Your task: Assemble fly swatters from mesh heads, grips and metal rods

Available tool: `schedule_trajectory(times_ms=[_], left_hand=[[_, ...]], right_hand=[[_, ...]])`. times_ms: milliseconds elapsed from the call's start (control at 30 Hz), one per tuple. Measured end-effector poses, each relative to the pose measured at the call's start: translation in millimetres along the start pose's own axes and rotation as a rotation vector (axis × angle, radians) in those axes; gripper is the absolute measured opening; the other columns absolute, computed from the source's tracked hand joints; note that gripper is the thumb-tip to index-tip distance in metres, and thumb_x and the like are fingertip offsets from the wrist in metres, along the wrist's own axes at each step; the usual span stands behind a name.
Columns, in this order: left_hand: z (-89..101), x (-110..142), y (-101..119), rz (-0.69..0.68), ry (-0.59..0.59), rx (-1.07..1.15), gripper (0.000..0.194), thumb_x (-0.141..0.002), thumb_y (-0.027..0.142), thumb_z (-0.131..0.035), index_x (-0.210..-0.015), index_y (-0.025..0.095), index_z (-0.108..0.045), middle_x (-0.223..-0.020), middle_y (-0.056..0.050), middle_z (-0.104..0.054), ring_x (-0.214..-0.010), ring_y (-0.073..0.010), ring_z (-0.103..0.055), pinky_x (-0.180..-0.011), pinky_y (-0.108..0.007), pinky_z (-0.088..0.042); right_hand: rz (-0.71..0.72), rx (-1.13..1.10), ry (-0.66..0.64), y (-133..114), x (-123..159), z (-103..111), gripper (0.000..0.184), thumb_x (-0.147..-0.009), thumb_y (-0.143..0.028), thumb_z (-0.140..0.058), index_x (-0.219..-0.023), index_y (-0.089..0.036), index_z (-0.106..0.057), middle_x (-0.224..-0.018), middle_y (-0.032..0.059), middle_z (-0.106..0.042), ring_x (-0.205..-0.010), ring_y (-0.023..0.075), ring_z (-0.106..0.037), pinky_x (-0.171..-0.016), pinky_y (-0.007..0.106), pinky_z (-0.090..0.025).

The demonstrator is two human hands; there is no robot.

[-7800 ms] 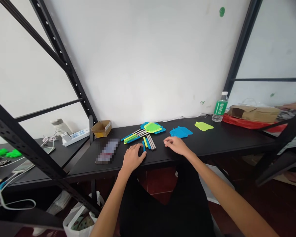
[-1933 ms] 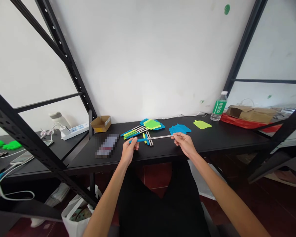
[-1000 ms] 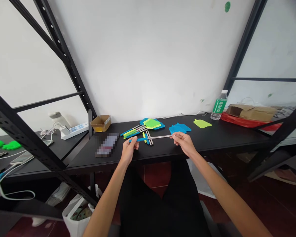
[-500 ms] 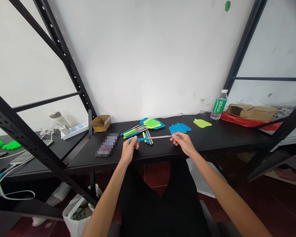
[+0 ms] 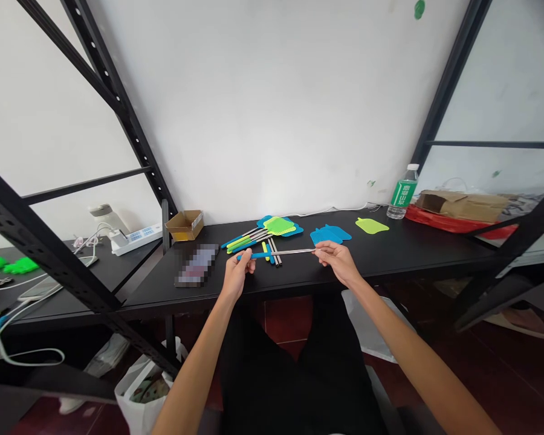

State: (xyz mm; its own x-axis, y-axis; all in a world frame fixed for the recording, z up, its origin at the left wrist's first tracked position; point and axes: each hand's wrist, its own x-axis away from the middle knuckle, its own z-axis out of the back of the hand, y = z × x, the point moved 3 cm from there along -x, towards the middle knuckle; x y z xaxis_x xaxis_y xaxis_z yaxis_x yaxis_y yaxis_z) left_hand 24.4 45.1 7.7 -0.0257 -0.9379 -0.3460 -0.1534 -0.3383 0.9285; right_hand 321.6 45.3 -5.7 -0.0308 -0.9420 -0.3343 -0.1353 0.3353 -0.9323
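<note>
My left hand (image 5: 239, 270) is closed around the blue grip of a telescopic fly swatter handle (image 5: 284, 252), its thin metal rod drawn out to the right. At the rod's far end, my right hand (image 5: 334, 260) pinches the tip. The handle lies almost level above the table's front part. Just behind it, several short loose handles (image 5: 274, 254) rest on the table. Fly swatters with blue and green heads (image 5: 280, 226) are piled further back. Loose blue swatter heads (image 5: 330, 234) overlap behind my right hand, and a yellow-green swatter head (image 5: 372, 226) lies beyond them.
On the black table (image 5: 163, 287), a small cardboard box (image 5: 185, 226) and a pixelated flat object (image 5: 198, 266) stand left. A water bottle (image 5: 403, 192) is at the back right. Black metal shelf posts (image 5: 113, 90) rise at both sides. A power strip (image 5: 138, 238) sits left.
</note>
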Motion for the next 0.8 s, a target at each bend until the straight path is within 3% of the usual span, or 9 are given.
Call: schedule_trajectory(times_ms=[500,800], left_hand=[[1.1,-0.1,-0.3,-0.001,-0.014,-0.004,0.039,-0.088,0.051,-0.063,-0.071,0.016,-0.061,-0.059,-0.001,-0.051,-0.055,-0.0112,-0.045,-0.053,-0.025,-0.038],[1.7,0.4,-0.7,-0.006,-0.016,0.002,0.035,-0.088,0.047,-0.065,-0.071,0.016,-0.060,-0.060,-0.001,-0.051,-0.056,-0.0108,-0.044,-0.054,-0.024,-0.037]], right_hand=[[-0.003,0.005,0.009,3.3,-0.9,1.1,0.030,-0.070,-0.044,-0.082,-0.083,-0.019,-0.072,-0.082,0.0081,-0.074,-0.060,0.0145,-0.055,-0.053,0.029,-0.041],[0.006,0.044,-0.001,-3.1,1.6,-2.1,0.034,-0.075,-0.051,-0.077,-0.072,-0.018,-0.068,-0.072,0.0062,-0.068,-0.059,0.0137,-0.052,-0.052,0.028,-0.040]])
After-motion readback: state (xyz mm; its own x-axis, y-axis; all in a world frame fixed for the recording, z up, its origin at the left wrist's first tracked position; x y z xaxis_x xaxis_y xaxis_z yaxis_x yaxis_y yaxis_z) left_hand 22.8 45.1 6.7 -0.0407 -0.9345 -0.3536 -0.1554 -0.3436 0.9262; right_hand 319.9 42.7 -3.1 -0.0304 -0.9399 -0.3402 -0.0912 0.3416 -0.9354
